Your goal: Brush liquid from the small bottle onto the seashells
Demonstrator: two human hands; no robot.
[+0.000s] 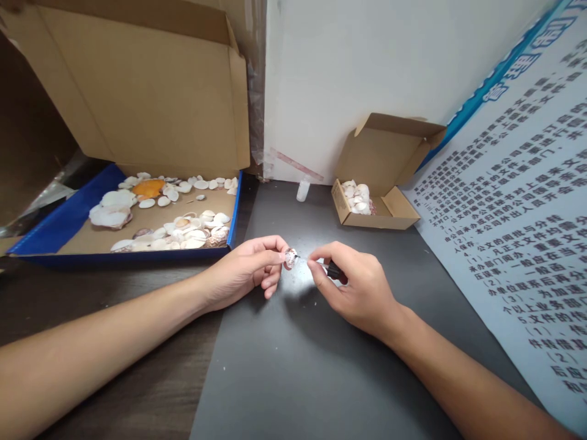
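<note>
Between its thumb and fingers, my left hand (257, 266) pinches a small white-and-brown speckled seashell (290, 259) above the dark mat. My right hand (355, 284) is closed round a small screwdriver-like tool (336, 271) with a black and reddish handle and a thin metal shaft. The tool points left, and its dark tip is at the shell's right side. Whether the tip enters the shell or only touches it, I cannot tell. My right palm and fingers hide part of the handle. Tiny pale specks lie on the mat below.
At the left stands a blue-edged cardboard box (137, 253), lid raised, holding many white shells and an orange scallop shell (148, 188). A small brown box (398, 217) with shells (358, 197) and a translucent cylinder (303, 189) are at the back. A printed sheet (518, 201) borders the right.
</note>
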